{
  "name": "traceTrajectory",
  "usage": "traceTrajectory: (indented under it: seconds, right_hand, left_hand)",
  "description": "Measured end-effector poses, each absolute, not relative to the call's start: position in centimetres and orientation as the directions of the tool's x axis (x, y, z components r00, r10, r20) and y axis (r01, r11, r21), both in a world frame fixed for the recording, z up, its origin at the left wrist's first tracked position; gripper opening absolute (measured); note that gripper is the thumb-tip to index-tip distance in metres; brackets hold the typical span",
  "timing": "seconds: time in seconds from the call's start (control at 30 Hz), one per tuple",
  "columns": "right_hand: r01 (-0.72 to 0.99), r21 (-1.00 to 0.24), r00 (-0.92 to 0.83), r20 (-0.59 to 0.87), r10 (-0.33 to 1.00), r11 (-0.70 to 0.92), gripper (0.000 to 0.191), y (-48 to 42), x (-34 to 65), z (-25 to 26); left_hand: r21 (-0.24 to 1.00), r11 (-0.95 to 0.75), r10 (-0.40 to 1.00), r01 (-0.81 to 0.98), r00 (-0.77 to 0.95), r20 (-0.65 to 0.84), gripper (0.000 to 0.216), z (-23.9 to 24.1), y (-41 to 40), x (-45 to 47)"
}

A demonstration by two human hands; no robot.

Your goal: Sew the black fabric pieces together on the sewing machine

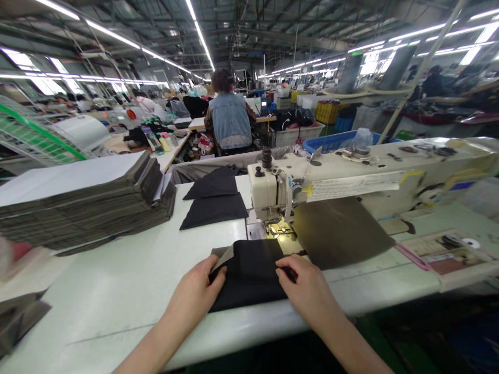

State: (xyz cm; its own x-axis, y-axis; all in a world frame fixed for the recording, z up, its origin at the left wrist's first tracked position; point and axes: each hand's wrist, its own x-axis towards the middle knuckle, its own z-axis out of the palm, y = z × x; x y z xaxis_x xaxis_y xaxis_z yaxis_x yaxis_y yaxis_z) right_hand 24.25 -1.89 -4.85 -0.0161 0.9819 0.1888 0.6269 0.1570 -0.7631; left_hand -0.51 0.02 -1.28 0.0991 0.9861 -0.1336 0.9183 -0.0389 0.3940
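A dark piece of fabric [251, 272] lies in front of the sewing machine [273, 187], its upper left corner turned to show a grey-brown layer. My left hand [202, 285] pinches its left edge between thumb and fingers. At the right edge, my right hand [302, 280] grips the same fabric, fingertips closed on it. The lit presser foot [278, 228] stands just beyond the fabric's far edge; whether they touch I cannot tell. Under the machine arm rests a flat olive-brown panel [343, 234].
A tall stack of grey-brown cut pieces [86, 208] sits on the left. Two dark pieces [212, 210] lie behind the fabric. An accessory tray [448, 254] with pink-handled scissors [413, 256] is on the right. Ahead, a person in a denim vest [230, 122] sits facing away.
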Motion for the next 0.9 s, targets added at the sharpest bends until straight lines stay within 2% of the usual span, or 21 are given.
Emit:
traceTrajectory:
  seconds: [0.2, 0.27, 0.37, 0.43, 0.57, 0.63, 0.7, 0.77, 0.83, 0.9]
  right_hand:
    - [0.693, -0.703, -0.04, 0.186, 0.982, 0.161, 0.012, -1.8, 24.2, -4.4]
    - [0.743, -0.642, -0.07, 0.202, 0.977, 0.186, 0.012, -1.7, 24.3, -4.4]
    - [0.805, -0.512, -0.146, 0.318, 0.937, 0.299, 0.011, -1.4, 24.4, -4.4]
    - [0.798, -0.456, -0.215, 0.397, 0.892, 0.395, 0.011, -1.2, 24.6, -4.5]
    - [0.741, -0.449, -0.308, 0.434, 0.847, 0.5, 0.017, -1.1, 25.4, -5.1]
    - [0.721, -0.452, -0.336, 0.436, 0.835, 0.526, 0.022, -1.2, 25.8, -5.4]
    - [0.705, -0.455, -0.353, 0.439, 0.826, 0.544, 0.022, -1.3, 26.1, -5.5]
    - [0.699, -0.459, -0.354, 0.444, 0.823, 0.548, 0.022, -1.3, 26.2, -5.6]
    - [0.695, -0.466, -0.347, 0.448, 0.824, 0.547, 0.023, -1.1, 26.0, -5.6]
    - [0.69, -0.475, -0.343, 0.449, 0.825, 0.545, 0.024, -0.7, 25.7, -5.6]
  left_hand:
    - [0.353, -0.049, 0.984, 0.934, 0.106, -0.143, 0.014, -0.7, 0.1, -0.1]
    - [0.369, -0.044, 0.988, 0.928, 0.096, -0.124, 0.018, -0.4, 0.2, 0.0]
    - [0.355, 0.019, 0.997, 0.935, 0.01, -0.08, 0.028, 0.1, 0.5, -0.1]
    - [0.27, 0.057, 0.995, 0.961, -0.033, -0.092, 0.026, 0.5, 0.6, -0.2]
    - [0.022, 0.083, 0.981, 0.996, -0.078, -0.178, 0.024, 1.0, 0.4, -0.3]
    - [-0.047, 0.07, 0.995, 0.996, -0.074, -0.073, 0.027, 1.0, 0.2, -0.1]
    - [-0.028, -0.074, 0.991, 0.997, 0.076, 0.107, 0.033, 0.6, 0.2, 0.5]
    - [0.057, -0.348, 0.919, 0.936, 0.329, 0.217, 0.042, -0.2, 0.4, 1.6]
    - [0.174, -0.581, 0.812, 0.795, 0.55, 0.196, 0.045, -1.2, 1.0, 3.0]
    - [0.254, -0.665, 0.743, 0.702, 0.655, 0.136, 0.047, -2.1, 1.6, 4.1]
